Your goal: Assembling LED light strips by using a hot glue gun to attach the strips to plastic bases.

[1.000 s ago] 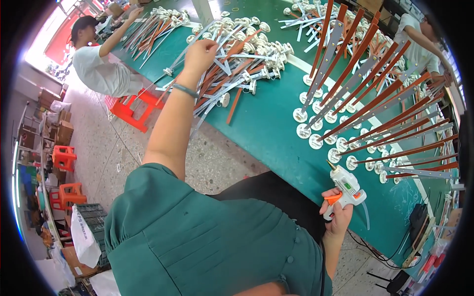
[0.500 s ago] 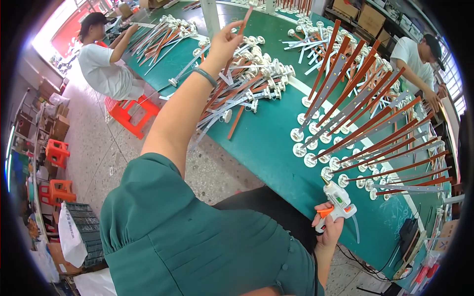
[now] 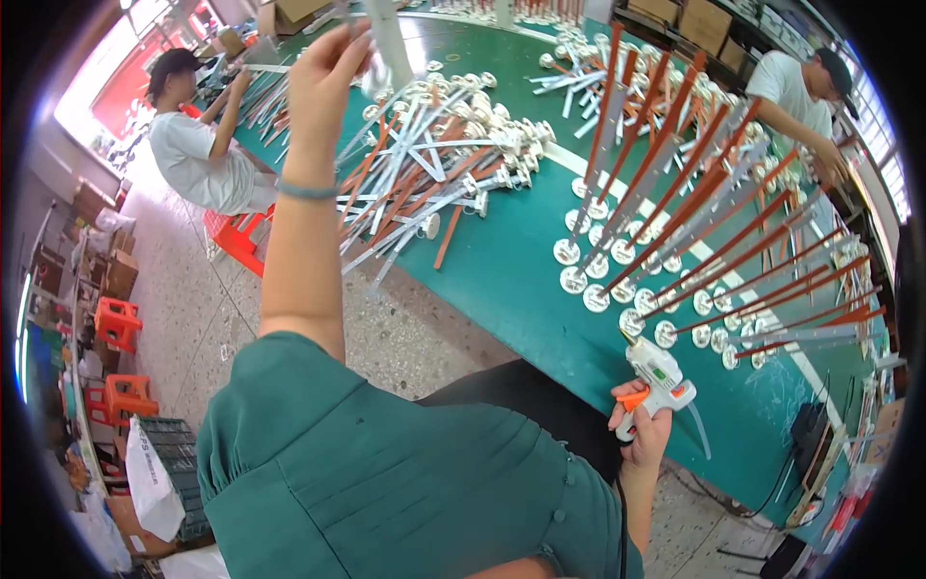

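Note:
In my right hand (image 3: 641, 425) is a white hot glue gun (image 3: 656, 376) with an orange trigger; my fingers wrap its handle, and a clear glue stick trails from its back. The nozzle points at the nearest white round bases (image 3: 634, 321), which carry upright brown strips (image 3: 675, 207) and grey strips (image 3: 603, 145). My left arm stretches far forward. The fingers of my left hand (image 3: 323, 82) are pinched around a strip (image 3: 353, 29), blurred by motion, with a whitish blurred end below. Beside that hand lies a heap of loose strips with white bases (image 3: 434, 164).
A co-worker (image 3: 198, 145) sits at the far left, another (image 3: 796, 106) works at the far right. A metal post (image 3: 388, 43) stands beside my left hand. More strips (image 3: 617, 82) lie at the back of the green table (image 3: 502, 289). Red stools (image 3: 118, 323) stand along the left.
My left hand has swung leftward and up with the strip, away from above the heap. The view has shifted slightly. My right hand still grips the glue gun in nearly the same place.

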{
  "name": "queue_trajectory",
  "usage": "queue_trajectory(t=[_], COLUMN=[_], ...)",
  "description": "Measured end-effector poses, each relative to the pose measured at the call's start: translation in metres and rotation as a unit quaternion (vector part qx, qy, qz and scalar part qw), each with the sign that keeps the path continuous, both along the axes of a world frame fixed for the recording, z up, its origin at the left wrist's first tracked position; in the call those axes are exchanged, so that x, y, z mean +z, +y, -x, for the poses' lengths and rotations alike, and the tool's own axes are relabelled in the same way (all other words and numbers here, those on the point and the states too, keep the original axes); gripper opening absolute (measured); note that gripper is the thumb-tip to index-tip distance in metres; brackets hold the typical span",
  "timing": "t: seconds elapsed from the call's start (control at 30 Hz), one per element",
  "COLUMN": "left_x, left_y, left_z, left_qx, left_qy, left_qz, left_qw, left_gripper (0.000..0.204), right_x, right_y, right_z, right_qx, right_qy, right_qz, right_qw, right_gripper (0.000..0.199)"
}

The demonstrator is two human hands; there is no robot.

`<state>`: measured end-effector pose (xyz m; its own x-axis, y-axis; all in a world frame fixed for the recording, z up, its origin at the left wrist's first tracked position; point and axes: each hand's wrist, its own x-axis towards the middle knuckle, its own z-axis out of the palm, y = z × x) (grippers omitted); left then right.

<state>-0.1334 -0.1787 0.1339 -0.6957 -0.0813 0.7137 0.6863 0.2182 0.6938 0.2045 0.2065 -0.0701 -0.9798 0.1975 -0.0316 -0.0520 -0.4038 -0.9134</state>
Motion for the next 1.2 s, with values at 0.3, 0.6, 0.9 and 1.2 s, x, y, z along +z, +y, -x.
queue_trajectory(t=[0.3,0.6,0.9,1.2], left_x=[-0.08,-0.123,-0.135,-0.133], left_y=[0.092,0.156,0.14,0.139], left_z=[-0.138,-0.143,-0.147,-0.15], left_qx=[-0.295,-0.348,-0.36,-0.373], left_qy=[-0.14,-0.136,-0.07,-0.052], left_qz=[0.043,0.148,0.24,0.264], left_qw=[0.944,0.916,0.899,0.888], left_gripper=[0.004,0.011,0.011,0.011], right_x=[0.01,0.024,0.035,0.038], right_y=[-0.005,-0.014,-0.033,-0.044], right_z=[0.001,-0.009,0.004,0.009], right_qx=[0.007,0.002,0.047,0.028], right_qy=[-0.019,-0.093,-0.119,-0.12], right_qz=[-0.042,-0.123,-0.264,-0.302], right_qw=[0.999,0.988,0.956,0.945], right_gripper=[0.036,0.027,0.024,0.022])
